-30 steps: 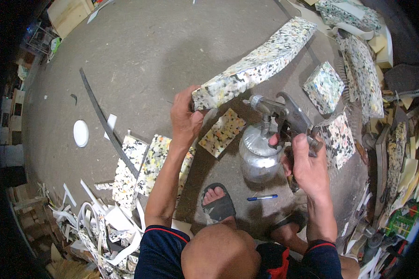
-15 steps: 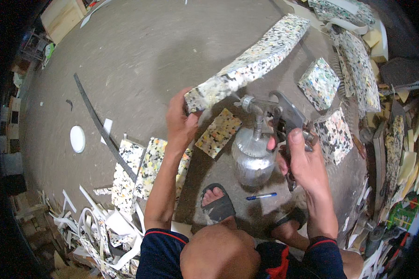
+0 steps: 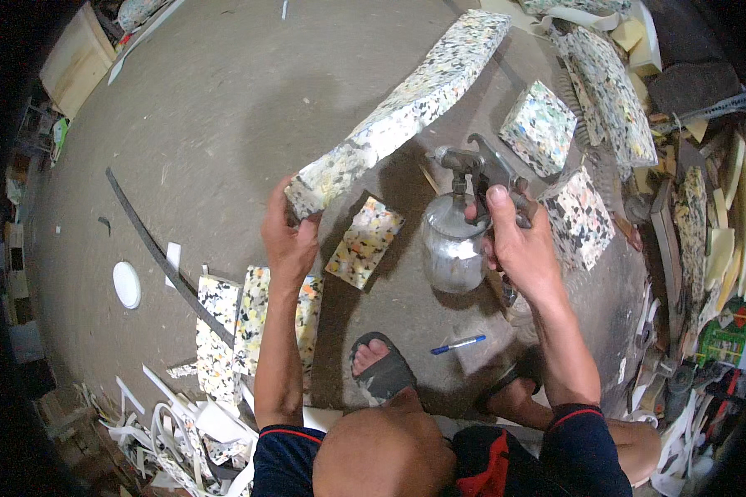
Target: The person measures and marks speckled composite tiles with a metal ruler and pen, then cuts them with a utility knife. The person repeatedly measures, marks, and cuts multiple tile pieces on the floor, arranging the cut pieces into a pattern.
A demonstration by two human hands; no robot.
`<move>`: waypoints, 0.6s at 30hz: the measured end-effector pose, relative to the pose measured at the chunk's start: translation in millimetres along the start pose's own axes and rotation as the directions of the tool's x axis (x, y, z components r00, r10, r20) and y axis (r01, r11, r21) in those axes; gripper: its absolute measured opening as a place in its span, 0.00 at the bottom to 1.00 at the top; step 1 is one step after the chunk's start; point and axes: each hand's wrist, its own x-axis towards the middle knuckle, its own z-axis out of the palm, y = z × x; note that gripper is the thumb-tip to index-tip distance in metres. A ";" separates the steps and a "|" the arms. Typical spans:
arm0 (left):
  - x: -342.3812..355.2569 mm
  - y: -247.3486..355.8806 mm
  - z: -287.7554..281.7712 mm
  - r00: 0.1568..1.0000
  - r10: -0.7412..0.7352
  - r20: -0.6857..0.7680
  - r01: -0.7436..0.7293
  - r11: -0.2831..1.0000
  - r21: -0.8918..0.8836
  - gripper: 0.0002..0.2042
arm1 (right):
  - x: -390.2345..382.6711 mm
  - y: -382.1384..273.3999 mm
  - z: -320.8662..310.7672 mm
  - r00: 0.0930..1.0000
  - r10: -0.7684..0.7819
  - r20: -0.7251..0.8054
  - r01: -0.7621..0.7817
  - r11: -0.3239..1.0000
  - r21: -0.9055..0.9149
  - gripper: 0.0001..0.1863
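My left hand (image 3: pixel 290 240) grips the near end of a long, bent strip of speckled rebonded foam (image 3: pixel 398 120), which stretches away to the upper right. Wrapped round the handle of a metal spray gun (image 3: pixel 481 170) is my right hand (image 3: pixel 518 244). The gun's silver cup (image 3: pixel 453 248) hangs beneath it, and its nozzle points left toward the strip, apart from it. A small speckled foam block (image 3: pixel 365 242) lies on the floor between my hands. Two foam blocks, one greenish (image 3: pixel 539 128) and one pinkish (image 3: pixel 578 218), lie right of the gun.
A blue pen (image 3: pixel 458 345) lies near my sandalled foot (image 3: pixel 381 369). Foam slabs (image 3: pixel 217 331) and a dark curved strip (image 3: pixel 162 253) are at left, beside a white round lid (image 3: pixel 127 285). White offcuts (image 3: pixel 191 431) heap at lower left; foam scraps (image 3: pixel 721 248) pile along the right.
The foam strip and spray gun have shifted left in view, along with the surroundings. The gun now sits slightly farther from the strip, its nozzle turned a little. Both hands keep their holds.
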 end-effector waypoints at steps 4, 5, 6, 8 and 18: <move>-1.8 1.6 1.8 0.999 -0.036 -0.003 0.036 0.998 -0.044 0.26 | 5.4 5.3 4.7 0.990 -0.105 -0.095 0.100 0.993 -0.055 0.28; -2.2 2.9 1.9 0.999 -0.048 0.000 0.048 0.998 -0.047 0.26 | 6.0 6.5 5.9 0.988 -0.116 -0.098 0.110 0.992 -0.063 0.28; -2.4 4.2 2.2 1.000 -0.028 -0.002 0.028 0.999 -0.030 0.26 | 5.8 7.2 5.4 0.993 -0.101 -0.069 0.097 0.993 -0.066 0.27; -2.9 7.0 1.8 1.000 0.005 -0.011 -0.005 1.000 -0.019 0.26 | 3.5 7.5 4.8 0.997 -0.072 -0.023 0.071 0.997 -0.033 0.27; -7.3 15.5 1.9 0.995 -0.090 -0.034 0.091 0.995 0.039 0.27 | -38.1 -15.7 -7.6 0.947 0.081 0.312 -0.148 0.970 0.195 0.19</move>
